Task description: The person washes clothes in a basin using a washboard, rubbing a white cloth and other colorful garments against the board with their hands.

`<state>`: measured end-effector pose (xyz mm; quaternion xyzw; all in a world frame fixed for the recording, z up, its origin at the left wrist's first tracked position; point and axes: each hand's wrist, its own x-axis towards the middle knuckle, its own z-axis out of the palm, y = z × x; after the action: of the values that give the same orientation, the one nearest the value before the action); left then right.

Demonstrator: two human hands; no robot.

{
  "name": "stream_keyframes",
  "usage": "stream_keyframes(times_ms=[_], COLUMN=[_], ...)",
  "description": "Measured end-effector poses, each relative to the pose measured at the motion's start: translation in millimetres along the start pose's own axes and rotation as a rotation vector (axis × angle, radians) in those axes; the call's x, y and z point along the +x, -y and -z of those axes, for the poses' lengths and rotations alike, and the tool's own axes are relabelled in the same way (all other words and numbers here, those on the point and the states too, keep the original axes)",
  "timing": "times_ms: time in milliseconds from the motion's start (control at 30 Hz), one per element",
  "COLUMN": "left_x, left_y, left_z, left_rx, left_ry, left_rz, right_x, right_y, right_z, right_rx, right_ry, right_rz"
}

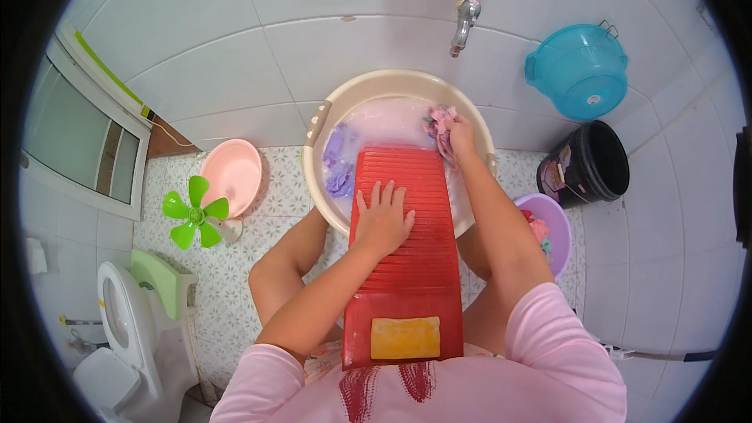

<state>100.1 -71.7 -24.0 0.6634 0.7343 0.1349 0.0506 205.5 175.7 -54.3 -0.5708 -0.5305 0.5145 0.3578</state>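
Note:
A red ridged washboard (420, 264) leans from my lap into a large cream basin (405, 77) of cloudy, soapy water. My left hand (383, 220) rests on its ridges with the fingers spread, holding nothing. Over the water at the basin's right side, my right hand (462, 136) grips a bunched pink cloth (439, 123) with coloured patches. Purple cloth (341, 181) lies partly under water at the basin's left. On the smooth lower end of the washboard sits a yellow bar of soap (405, 338). The washboard hides part of the basin.
To the left stand a pink basin (238, 173), a green-bladed fan (197, 215), a light green stool (155, 282) and a toilet (117, 311). At right are a purple basin (563, 235) holding clothes, a black bucket (593, 158) and a hanging blue basin (578, 73). A tap (466, 23) juts from the wall.

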Motion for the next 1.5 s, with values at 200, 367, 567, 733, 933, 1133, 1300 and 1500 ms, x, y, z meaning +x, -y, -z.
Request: stream_keyframes(times_ms=[200, 367, 567, 733, 933, 1133, 1300, 1500], left_x=[34.4, 64.7, 44.5, -20.2, -11.4, 82.1, 20.7, -56.8], left_y=[35.9, 65.5, 58.5, 25.6, 6.8, 28.9, 32.1, -3.1], left_z=[-5.3, -22.6, 10.3, 54.6, 23.3, -4.0, 20.6, 62.5], left_rx=[-1.123, -1.300, -0.694, -0.591, -0.185, -0.144, -0.348, -0.165], left_ry=[-0.245, -0.231, 0.091, 0.043, -0.199, 0.063, 0.054, -0.059], left_rz=[0.274, 0.398, 0.123, -0.159, -0.074, 0.127, -0.068, -0.289], right_x=[-110.0, -204.9, -200.3, -240.2, -209.6, -122.3, -169.0, -253.9], right_y=[54.6, 34.1, 17.6, 26.6, -19.2, -5.5, 3.1, 1.3], right_z=[-4.0, 4.5, 19.1, 30.1, -19.9, -41.5, -15.0, 28.5], right_rx=[1.046, 0.880, 0.018, -0.482, -0.884, -1.039, -0.772, -0.736], right_ry=[0.449, 0.895, 0.326, 0.184, 0.043, -0.193, 0.440, 0.266], right_rz=[-0.390, -0.405, 0.068, 0.639, 0.870, 0.842, 0.544, 0.923])
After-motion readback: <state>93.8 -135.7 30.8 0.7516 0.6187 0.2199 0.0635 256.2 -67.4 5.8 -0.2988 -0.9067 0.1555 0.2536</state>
